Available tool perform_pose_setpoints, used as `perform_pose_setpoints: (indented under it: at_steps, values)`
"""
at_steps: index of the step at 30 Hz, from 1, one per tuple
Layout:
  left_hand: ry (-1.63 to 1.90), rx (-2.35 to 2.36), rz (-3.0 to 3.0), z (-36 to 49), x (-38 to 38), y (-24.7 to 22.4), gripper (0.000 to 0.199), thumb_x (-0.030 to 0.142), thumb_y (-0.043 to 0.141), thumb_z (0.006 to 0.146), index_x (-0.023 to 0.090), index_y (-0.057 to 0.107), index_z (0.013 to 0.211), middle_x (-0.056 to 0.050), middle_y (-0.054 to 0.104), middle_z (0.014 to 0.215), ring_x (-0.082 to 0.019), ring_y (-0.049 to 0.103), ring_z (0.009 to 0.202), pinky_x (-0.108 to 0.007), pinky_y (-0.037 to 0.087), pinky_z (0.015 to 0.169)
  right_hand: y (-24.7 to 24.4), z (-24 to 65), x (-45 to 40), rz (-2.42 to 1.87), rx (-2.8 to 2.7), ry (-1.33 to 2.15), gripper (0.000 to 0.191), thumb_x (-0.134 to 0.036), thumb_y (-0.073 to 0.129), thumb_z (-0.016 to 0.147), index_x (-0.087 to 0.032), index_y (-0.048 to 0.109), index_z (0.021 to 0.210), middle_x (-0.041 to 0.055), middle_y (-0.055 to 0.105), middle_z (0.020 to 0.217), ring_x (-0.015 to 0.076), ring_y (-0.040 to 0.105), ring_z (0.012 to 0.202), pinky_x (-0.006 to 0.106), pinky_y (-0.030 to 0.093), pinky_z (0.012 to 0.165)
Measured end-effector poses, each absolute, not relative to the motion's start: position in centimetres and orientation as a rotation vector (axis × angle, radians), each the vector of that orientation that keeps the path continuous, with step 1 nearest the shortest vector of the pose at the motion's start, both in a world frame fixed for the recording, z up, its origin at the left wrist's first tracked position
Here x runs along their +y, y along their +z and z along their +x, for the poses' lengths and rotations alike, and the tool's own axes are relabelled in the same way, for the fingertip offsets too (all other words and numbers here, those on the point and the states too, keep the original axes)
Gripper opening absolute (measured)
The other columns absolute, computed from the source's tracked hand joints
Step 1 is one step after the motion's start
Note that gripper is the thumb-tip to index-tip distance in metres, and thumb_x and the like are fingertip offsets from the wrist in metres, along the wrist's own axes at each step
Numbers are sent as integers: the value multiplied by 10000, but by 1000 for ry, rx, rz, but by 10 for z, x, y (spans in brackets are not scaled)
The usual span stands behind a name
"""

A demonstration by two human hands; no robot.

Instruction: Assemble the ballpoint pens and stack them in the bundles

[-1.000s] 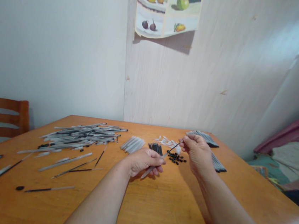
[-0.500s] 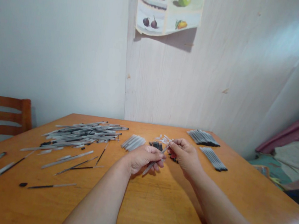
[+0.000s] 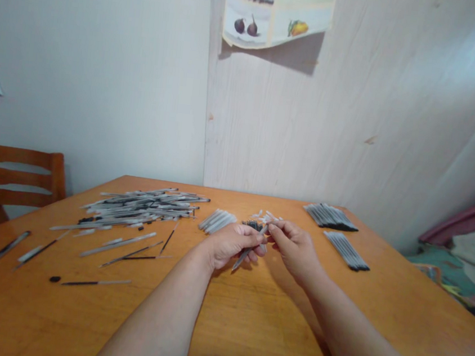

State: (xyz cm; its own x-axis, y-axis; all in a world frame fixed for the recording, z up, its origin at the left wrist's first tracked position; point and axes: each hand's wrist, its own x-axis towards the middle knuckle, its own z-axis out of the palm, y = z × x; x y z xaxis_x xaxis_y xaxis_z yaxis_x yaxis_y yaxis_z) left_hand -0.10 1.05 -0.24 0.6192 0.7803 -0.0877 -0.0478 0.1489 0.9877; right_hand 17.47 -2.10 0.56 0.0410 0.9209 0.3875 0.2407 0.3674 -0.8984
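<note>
My left hand (image 3: 236,247) is closed round a pale translucent pen barrel (image 3: 241,259), which slants with its lower end toward me. At the barrel's upper end, the fingertips of my right hand (image 3: 294,245) are pinched together; what they grip is too small to make out. Just behind the hands lie short dark parts (image 3: 253,224), partly covered by my fingers, and small clear caps (image 3: 265,215). A row of pale barrels (image 3: 217,221) rests to the left of them.
A large heap of pens and barrels (image 3: 145,208) spreads over the table's left side, with loose refills (image 3: 138,257) nearer. Two rows of black-ended pens (image 3: 330,216) (image 3: 346,250) lie at right. A wooden chair (image 3: 19,177) stands beyond the left edge.
The view has shifted a little, so the table items appear farther right and slightly higher. Both hands remain together at the barrel, with its upper end still at my right fingertips.
</note>
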Motion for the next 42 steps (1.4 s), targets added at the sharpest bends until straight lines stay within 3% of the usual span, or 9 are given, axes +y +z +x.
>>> perform_pose_setpoints:
  at_steps: [16, 21, 26, 29, 42]
  values:
    - [705, 692, 1311, -1, 12, -3, 456, 494, 760, 719, 107, 679, 947, -89, 687, 839, -113, 611, 635, -245, 451, 623, 11, 185, -19, -1114, -1336, 785, 297, -395, 599, 798, -174, 672, 982, 43, 680, 797, 148, 584, 666, 267, 440, 595]
    - [702, 732, 1302, -2, 12, -1, 457, 483, 760, 724, 106, 680, 969, -96, 694, 865, -110, 613, 635, -244, 441, 615, 18, 218, -10, -1307, -1262, 652, 222, -360, 590, 754, -172, 663, 847, 29, 660, 721, 141, 560, 609, 253, 386, 538]
    - [724, 758, 1291, -3, 11, 1, 422, 439, 762, 735, 103, 679, 975, -87, 694, 837, -106, 607, 622, -239, 437, 613, 6, 243, 2, -1648, -1588, 531, 84, -228, 560, 682, -186, 620, 641, -6, 597, 583, 124, 495, 550, 244, 317, 515]
    - [727, 768, 1297, -3, 10, 3, 415, 438, 762, 734, 101, 684, 964, -92, 696, 834, -107, 606, 620, -236, 435, 610, -4, 247, 7, -1819, -1719, 445, 106, -196, 567, 663, -189, 570, 558, -20, 537, 514, 118, 465, 518, 246, 266, 502]
    - [713, 788, 1286, -3, 9, 4, 424, 448, 765, 724, 104, 684, 958, -92, 702, 823, -108, 610, 615, -239, 433, 611, -23, 239, 15, -2053, -1900, 255, 94, -223, 661, 651, -186, 627, 572, 41, 613, 582, 147, 522, 554, 260, 276, 509]
